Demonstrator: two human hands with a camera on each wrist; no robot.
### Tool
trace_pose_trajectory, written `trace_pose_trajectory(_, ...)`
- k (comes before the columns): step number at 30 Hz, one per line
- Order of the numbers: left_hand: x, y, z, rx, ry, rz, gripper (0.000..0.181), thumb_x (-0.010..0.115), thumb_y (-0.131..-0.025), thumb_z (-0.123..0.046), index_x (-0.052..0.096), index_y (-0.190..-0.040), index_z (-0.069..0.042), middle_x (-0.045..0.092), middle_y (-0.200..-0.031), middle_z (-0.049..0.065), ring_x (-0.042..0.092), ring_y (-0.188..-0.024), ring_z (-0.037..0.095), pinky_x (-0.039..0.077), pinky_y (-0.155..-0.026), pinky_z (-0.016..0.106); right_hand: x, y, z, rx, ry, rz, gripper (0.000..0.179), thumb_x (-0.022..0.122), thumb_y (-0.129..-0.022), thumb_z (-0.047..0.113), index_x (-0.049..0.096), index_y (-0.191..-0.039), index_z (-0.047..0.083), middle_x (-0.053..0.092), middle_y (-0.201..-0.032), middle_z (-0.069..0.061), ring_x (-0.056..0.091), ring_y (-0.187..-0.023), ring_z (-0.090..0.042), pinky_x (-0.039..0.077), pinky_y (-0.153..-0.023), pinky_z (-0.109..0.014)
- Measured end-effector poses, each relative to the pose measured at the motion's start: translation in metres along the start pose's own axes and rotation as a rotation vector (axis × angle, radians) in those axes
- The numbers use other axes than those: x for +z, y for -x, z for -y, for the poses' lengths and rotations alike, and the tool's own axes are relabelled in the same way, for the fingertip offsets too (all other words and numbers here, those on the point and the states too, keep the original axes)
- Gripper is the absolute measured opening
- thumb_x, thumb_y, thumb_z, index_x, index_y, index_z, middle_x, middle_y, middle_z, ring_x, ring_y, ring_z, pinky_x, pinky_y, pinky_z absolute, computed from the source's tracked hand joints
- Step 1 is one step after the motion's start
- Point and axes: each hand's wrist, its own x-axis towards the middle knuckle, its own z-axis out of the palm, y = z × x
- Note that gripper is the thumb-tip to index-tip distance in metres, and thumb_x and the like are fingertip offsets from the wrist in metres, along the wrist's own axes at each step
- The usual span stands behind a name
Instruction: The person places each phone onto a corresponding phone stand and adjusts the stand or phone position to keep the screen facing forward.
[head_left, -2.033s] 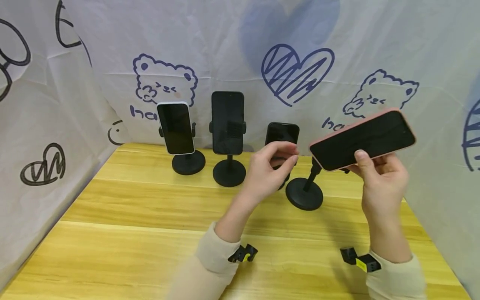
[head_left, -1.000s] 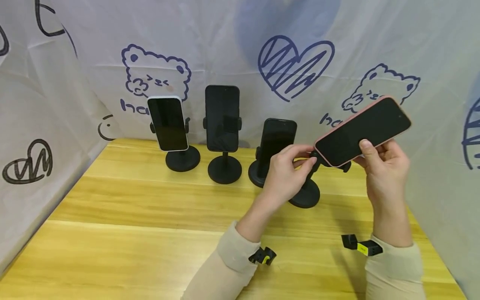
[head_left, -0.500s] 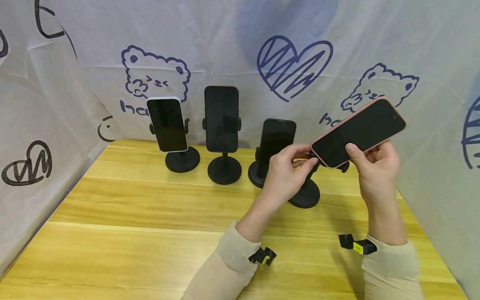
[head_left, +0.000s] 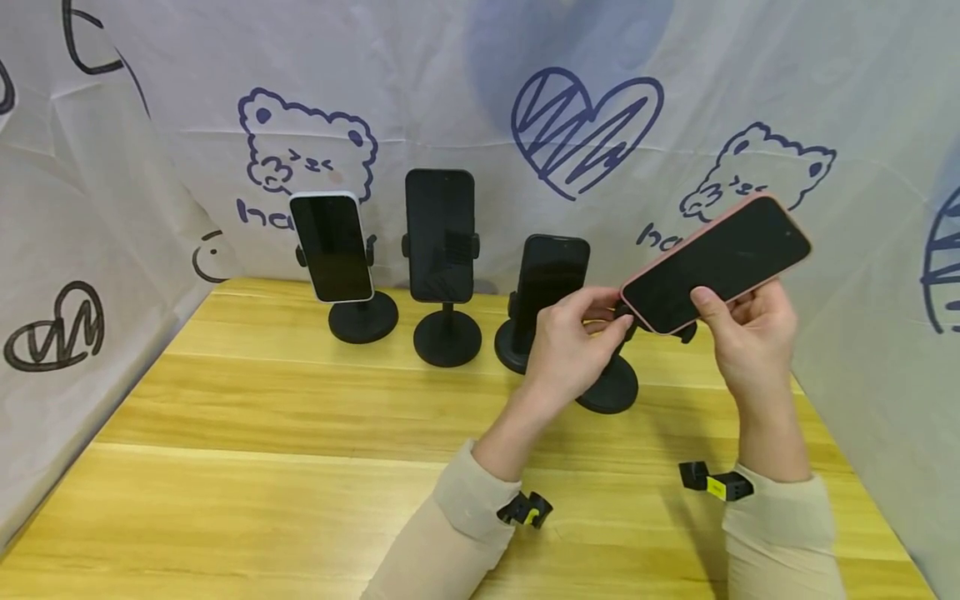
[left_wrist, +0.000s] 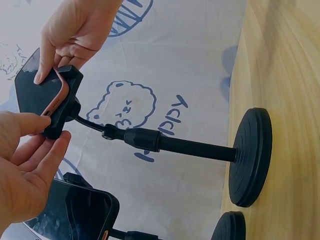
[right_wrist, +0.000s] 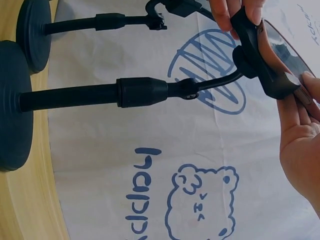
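Note:
A pink-cased phone (head_left: 716,265) lies tilted against the clamp (left_wrist: 74,82) of the rightmost black phone stand (head_left: 611,387). My right hand (head_left: 757,342) holds the phone by its lower long edge, thumb on the dark screen and fingers behind. At the phone's lower left end, my left hand (head_left: 573,342) pinches an end of the clamp between thumb and fingers. The left wrist view shows that thumb right beside the phone's pink bottom edge. Seen from the right wrist, the clamp (right_wrist: 255,55) sits behind the phone on a thin bent arm.
Left of my hands, three phones stand in black holders: a white-edged phone (head_left: 333,248), a tall dark phone (head_left: 441,237) and a shorter dark phone (head_left: 551,279). Behind them hangs a white cloth (head_left: 442,75) with drawings. The wooden table (head_left: 247,433) runs toward me.
My left hand has moved right from in front of the shorter phone to the clamp. The pink-cased phone has tilted more steeply and shifted slightly left. Little differs over the last half second.

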Motion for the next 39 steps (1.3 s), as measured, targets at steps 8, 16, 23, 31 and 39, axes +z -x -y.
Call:
trace_pose_trajectory(8, -0.003, 0.000, 0.000, 0.031, -0.030, 0.007, 0.027, 0.078, -0.093, -0.004, 0.073, -0.119, 0.001, 0.075, -0.115, 0.013, 0.073, -0.092, 0.013, 0.058, -0.085, 0.018, -0.001, -0.001, 0.001, -0.020, -0.009, 0.043, 0.034, 0.063, -0.093, -0.018, 0.061, -0.125, -0.009, 0.077, -0.111, -0.014, 0.077, -0.094, -0.017, 0.060, -0.082, -0.024)
trace_pose_trajectory(16, -0.007, -0.002, 0.001, 0.063, -0.073, 0.022, 0.025, 0.078, -0.093, -0.004, 0.074, -0.118, 0.001, 0.075, -0.113, 0.013, 0.074, -0.090, 0.015, 0.056, -0.085, 0.014, -0.003, -0.003, 0.001, -0.026, 0.000, 0.076, 0.035, 0.063, -0.093, -0.020, 0.061, -0.126, -0.009, 0.077, -0.110, -0.013, 0.075, -0.081, -0.014, 0.060, -0.079, -0.022)
trace_pose_trajectory(23, -0.010, -0.002, 0.002, 0.108, -0.136, 0.024, 0.026, 0.077, -0.094, -0.007, 0.075, -0.120, -0.002, 0.075, -0.111, 0.009, 0.072, -0.090, 0.010, 0.054, -0.086, 0.011, -0.005, -0.003, 0.003, -0.035, 0.041, 0.094, 0.034, 0.065, -0.093, -0.018, 0.062, -0.125, -0.009, 0.078, -0.104, -0.011, 0.059, -0.060, -0.012, 0.058, -0.069, -0.017)
trace_pose_trajectory(31, -0.016, -0.003, 0.005, 0.127, -0.138, 0.055, 0.026, 0.077, -0.094, -0.006, 0.074, -0.119, 0.001, 0.075, -0.111, 0.012, 0.072, -0.091, 0.017, 0.055, -0.087, 0.013, -0.008, -0.004, 0.003, -0.034, 0.084, 0.131, 0.035, 0.065, -0.092, -0.018, 0.062, -0.125, -0.008, 0.078, -0.100, -0.008, 0.058, -0.061, -0.011, 0.055, -0.063, -0.014)
trace_pose_trajectory(39, -0.019, -0.004, 0.006, 0.100, -0.094, 0.087, 0.028, 0.076, -0.094, -0.006, 0.073, -0.121, 0.001, 0.073, -0.110, 0.012, 0.072, -0.094, 0.015, 0.054, -0.087, 0.012, -0.010, -0.007, 0.006, -0.050, 0.137, 0.197, 0.038, 0.067, -0.093, -0.013, 0.059, -0.131, -0.009, 0.074, -0.097, -0.007, 0.049, -0.057, -0.009, 0.035, -0.050, -0.018)
